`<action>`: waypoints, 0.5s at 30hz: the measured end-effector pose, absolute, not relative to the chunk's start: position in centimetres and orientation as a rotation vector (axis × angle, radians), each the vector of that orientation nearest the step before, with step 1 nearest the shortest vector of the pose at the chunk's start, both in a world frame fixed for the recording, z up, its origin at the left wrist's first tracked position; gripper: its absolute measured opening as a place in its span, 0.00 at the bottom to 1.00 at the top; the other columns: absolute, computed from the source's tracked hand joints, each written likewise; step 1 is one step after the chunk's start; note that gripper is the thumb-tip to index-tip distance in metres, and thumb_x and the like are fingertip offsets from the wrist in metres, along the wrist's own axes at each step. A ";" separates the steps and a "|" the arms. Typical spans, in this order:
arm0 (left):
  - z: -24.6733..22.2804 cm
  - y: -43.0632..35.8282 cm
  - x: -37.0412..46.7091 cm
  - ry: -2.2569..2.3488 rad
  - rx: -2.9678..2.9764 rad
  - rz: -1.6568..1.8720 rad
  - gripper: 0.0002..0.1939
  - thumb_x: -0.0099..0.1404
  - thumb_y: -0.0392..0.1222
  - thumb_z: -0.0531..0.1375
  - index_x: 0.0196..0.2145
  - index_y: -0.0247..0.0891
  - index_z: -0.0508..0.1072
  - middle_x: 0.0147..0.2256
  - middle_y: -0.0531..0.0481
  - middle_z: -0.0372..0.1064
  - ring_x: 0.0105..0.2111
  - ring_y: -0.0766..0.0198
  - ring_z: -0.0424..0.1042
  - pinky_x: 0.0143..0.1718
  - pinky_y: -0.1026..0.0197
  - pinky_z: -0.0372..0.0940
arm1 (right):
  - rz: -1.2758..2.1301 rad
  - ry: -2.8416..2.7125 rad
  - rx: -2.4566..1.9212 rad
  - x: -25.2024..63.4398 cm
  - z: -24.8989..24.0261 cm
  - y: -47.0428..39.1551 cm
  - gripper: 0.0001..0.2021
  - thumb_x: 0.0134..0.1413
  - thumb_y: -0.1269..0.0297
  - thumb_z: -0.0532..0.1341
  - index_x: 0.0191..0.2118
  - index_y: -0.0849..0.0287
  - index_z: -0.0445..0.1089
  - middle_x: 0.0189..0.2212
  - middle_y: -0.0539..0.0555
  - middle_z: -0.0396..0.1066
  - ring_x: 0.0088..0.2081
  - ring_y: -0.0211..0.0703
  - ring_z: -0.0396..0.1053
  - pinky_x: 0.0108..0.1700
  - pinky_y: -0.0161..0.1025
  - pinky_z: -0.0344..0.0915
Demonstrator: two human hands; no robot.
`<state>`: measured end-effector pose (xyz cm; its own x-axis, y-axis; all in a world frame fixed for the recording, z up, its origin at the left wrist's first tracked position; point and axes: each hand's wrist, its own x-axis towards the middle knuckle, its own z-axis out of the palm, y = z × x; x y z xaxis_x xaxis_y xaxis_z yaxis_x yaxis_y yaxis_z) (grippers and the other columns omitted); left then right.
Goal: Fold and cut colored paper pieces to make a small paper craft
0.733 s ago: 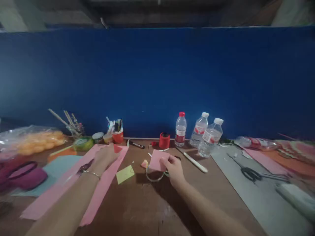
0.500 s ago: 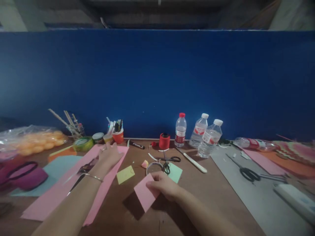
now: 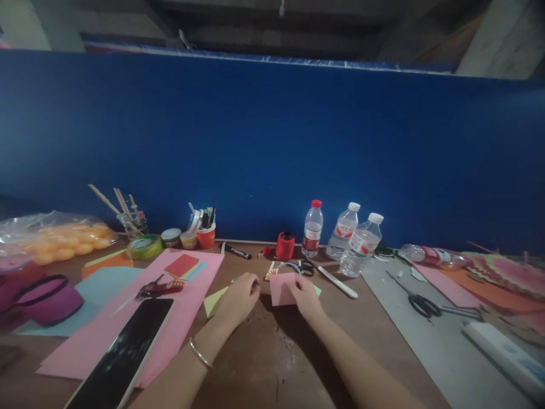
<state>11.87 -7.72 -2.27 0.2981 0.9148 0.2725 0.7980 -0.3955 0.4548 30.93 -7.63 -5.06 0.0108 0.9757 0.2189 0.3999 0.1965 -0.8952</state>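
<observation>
A small pink paper square [image 3: 283,288] is pinched in my right hand [image 3: 305,295], above the brown table [image 3: 255,352]. My left hand [image 3: 240,298], with a bracelet on its wrist, has its fingers curled beside a yellow-green paper [image 3: 214,301]; whether it holds anything is hidden. Behind the pink square lie a tape roll [image 3: 289,267] and black-handled scissors [image 3: 306,268], partly covered. A corner of green paper shows beside my right hand. On a large pink sheet [image 3: 187,309] rest a stack of coloured squares [image 3: 183,266] and a phone [image 3: 128,352].
Three bottles [image 3: 312,230] stand at the back right, near a red spool [image 3: 285,246] and a white-handled knife [image 3: 336,279]. A pen cup [image 3: 206,236] stands at the back left. More scissors [image 3: 423,304] lie on the grey board [image 3: 395,318] at right.
My left hand has moved right from the large pink sheet, uncovering the coloured squares and phone. My right hand has raised the pink square slightly away from me and turned it.
</observation>
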 end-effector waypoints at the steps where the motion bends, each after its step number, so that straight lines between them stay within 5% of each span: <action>1: -2.5 -7.9 12.1 1.536 2.295 0.779 0.10 0.59 0.37 0.47 0.33 0.39 0.67 0.34 0.47 0.67 0.36 0.59 0.66 0.39 0.59 0.57 | 0.789 -1.586 -1.348 30.6 -5.0 -7.9 0.13 0.48 0.65 0.49 0.33 0.61 0.69 0.29 0.52 0.70 0.32 0.43 0.64 0.33 0.35 0.59; 10: -2.9 -8.0 12.1 1.104 1.992 0.921 0.16 0.63 0.40 0.42 0.38 0.40 0.68 0.37 0.50 0.69 0.38 0.61 0.65 0.41 0.60 0.58 | 0.724 -1.693 -1.476 29.1 -5.6 -8.6 0.13 0.49 0.65 0.49 0.26 0.60 0.70 0.25 0.53 0.69 0.31 0.42 0.64 0.34 0.35 0.56; 15: -3.3 -7.0 11.6 1.193 1.841 0.913 0.10 0.56 0.38 0.52 0.37 0.38 0.67 0.34 0.49 0.68 0.35 0.62 0.67 0.36 0.62 0.60 | 0.795 -1.726 -1.510 29.5 -5.5 -8.3 0.11 0.46 0.67 0.52 0.29 0.59 0.71 0.25 0.51 0.71 0.29 0.41 0.65 0.30 0.33 0.56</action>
